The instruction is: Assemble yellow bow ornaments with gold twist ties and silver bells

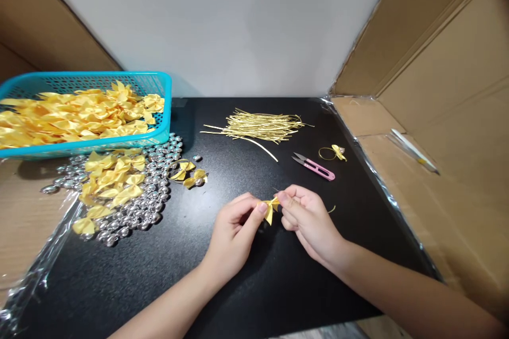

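My left hand (238, 228) pinches a yellow ribbon bow (270, 214) between thumb and index finger, above the black tabletop. At the bow's right side, my right hand (305, 218) is closed in a pinch. A thin strand (275, 189) sticks out past its fingertips; whether it is wire or thread I cannot tell. The fingers hide part of the bow's knot. Beyond my hands lie pink thread snips (318, 168), blades apart. Farther back is a bundle of gold twist ties (264, 126).
On the left, a turquoise basket (168, 111) holds many yellow bows. In front of it, loose bows (115, 180) lie among silver beads (133, 217). Two bows with beads (195, 178) sit nearby. A looped tie with a bow (336, 152) and a white-handled tool (413, 151) lie right.
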Tool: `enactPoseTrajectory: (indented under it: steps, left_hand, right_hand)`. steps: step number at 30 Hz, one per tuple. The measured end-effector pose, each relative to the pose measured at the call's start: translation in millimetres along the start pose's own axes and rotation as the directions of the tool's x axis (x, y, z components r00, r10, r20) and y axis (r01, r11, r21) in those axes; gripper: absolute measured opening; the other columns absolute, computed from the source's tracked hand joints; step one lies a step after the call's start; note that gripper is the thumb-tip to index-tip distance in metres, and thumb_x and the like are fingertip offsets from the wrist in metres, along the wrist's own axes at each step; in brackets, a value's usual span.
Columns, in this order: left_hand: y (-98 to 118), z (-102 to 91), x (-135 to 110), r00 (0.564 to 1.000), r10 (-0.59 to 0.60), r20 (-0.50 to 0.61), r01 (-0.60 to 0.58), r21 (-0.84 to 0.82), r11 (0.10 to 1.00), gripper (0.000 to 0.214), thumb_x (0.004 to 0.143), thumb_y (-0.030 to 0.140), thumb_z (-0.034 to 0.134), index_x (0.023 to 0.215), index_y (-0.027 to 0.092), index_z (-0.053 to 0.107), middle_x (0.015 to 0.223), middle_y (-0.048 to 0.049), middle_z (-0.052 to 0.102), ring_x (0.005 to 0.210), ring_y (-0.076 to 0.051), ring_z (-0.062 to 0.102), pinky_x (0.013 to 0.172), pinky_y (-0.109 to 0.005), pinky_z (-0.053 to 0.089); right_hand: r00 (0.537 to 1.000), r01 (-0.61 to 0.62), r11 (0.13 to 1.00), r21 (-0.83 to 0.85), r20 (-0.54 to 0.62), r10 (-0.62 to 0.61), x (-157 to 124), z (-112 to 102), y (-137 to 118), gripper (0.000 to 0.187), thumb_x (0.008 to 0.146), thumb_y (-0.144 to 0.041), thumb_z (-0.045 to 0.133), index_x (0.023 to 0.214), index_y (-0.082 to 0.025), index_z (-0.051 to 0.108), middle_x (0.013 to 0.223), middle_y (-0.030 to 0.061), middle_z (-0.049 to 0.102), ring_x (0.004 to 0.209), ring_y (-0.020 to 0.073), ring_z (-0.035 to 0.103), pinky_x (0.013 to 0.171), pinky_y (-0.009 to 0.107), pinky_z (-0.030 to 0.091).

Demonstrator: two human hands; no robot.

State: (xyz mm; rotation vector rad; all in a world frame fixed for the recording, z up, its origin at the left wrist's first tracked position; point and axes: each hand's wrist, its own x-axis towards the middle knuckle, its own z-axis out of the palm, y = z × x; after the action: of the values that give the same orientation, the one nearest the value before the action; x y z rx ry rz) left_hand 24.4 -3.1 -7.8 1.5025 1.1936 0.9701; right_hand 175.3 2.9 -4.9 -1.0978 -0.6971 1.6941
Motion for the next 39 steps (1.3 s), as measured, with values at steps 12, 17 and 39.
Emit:
enactPoseTrajectory:
  steps: [12,17,39]
  left_hand:
    - [-4.6,-0.5,-2.7,0.996,-0.085,0.025,0.086,-0.021,0.996,0.036,0.095,0.041,0.048,0.068,0.018,0.056,0.058,0.0030,0.052,0.053,-0.012,0.046,0.053,-0.023,0.036]
    - [-5.4,-1.3,-2.6,0.992,-0.127,0.025,0.128,-0.029,0.991,0.037,0.094,0.043,0.050,0.066,0.018,0.055,0.055,0.0030,0.052,0.052,-0.011,0.046,0.053,-0.022,0.036]
    - [-4.6,-7.5,-2.7,0.989,-0.146,0.015,0.125,-0.610,0.782,0.029,0.085,0.043,0.066,0.068,0.021,0.074,0.115,-0.0059,0.067,0.062,-0.010,0.058,0.053,-0.022,0.050]
  right_hand:
    - [0.963,0.265,0.896,-0.356,0.060,-0.262,0.3,-15.6,10.4,0.033,0.094,-0.048,0.051,0.078,-0.019,0.054,0.054,-0.0080,0.034,0.047,0.0085,0.029,0.047,0.024,0.026]
    - [0.899,0.433,0.741,-0.514,0.185,-0.397,-7.3,-19.3,1.0,0.025,0.099,-0.035,0.042,0.080,-0.021,0.049,0.063,-0.0046,0.039,0.055,0.0115,0.036,0.053,0.027,0.030]
    - [0.974,0.226,0.914,-0.337,0.054,-0.221,0.0,-10.1,-11.5,0.014,0.071,-0.031,0.076,0.071,-0.018,0.077,0.049,-0.0028,0.052,0.043,0.0062,0.030,0.041,0.022,0.023]
